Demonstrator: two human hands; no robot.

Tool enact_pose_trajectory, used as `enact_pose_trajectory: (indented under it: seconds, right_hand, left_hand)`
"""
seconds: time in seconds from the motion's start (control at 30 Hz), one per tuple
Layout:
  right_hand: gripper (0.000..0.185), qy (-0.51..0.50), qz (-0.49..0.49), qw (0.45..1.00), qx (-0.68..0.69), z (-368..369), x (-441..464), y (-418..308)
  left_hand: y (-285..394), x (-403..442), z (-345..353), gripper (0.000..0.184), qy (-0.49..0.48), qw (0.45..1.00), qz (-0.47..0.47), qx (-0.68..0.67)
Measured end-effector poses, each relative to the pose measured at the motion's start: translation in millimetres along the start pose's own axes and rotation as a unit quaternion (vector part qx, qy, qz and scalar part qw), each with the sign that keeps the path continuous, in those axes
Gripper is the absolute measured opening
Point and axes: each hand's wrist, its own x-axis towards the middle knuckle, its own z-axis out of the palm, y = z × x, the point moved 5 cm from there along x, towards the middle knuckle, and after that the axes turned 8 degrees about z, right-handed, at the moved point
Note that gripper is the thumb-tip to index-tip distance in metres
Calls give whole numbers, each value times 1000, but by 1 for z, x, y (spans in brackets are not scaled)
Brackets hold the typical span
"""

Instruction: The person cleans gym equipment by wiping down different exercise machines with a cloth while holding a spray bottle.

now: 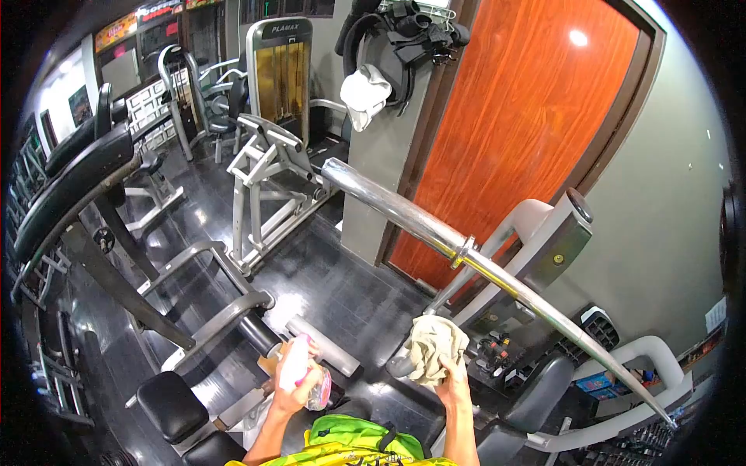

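Note:
My left hand (292,394) is closed around a spray bottle (295,363) with a white and pink head and a see-through body, held low in front of me. In my right hand (454,379) is a crumpled beige cloth (437,346), gripped at its lower right side. The cloth hangs in front of a grey machine frame; whether it touches the frame I cannot tell. Above both hands, a chrome barbell (396,208) runs slantwise across the view, with its thick sleeve end at the upper left.
A black padded seat (172,405) is at lower left, beside grey tubular frames (203,342). Ahead stand a leg machine (268,167) and a weight stack (280,78). A reddish wooden door (528,109) is at right. Black straps and a white cloth (365,95) hang on the wall.

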Motion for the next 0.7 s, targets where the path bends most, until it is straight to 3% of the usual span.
enact_pose_trajectory:
  seconds: [0.1,0.23,0.37,0.43,0.53,0.6,0.7]
  right_hand:
    - [56,-5,17,1000,-1,2,8,-3]
    - [55,-34,37,999,13,5,19,2]
    - [53,-25,64,997,30,-5,35,11]
    - [53,-26,68,997,34,-1,39,9]
    - [52,-39,76,996,34,-4,52,11]
    - [51,-45,84,995,28,-4,57,11]
    - [49,-60,83,995,12,0,67,3]
  left_hand:
    - [-11,0,-11,48,2,996,51,80]
    - [4,4,-7,57,81,994,25,62]
    - [-12,-2,-27,39,143,975,-28,165]
    - [1,9,-13,31,163,980,-10,110]
    - [-5,9,-18,27,160,978,8,137]
    - [-13,9,-19,26,96,961,59,253]
    - [-9,12,-6,24,151,976,25,152]
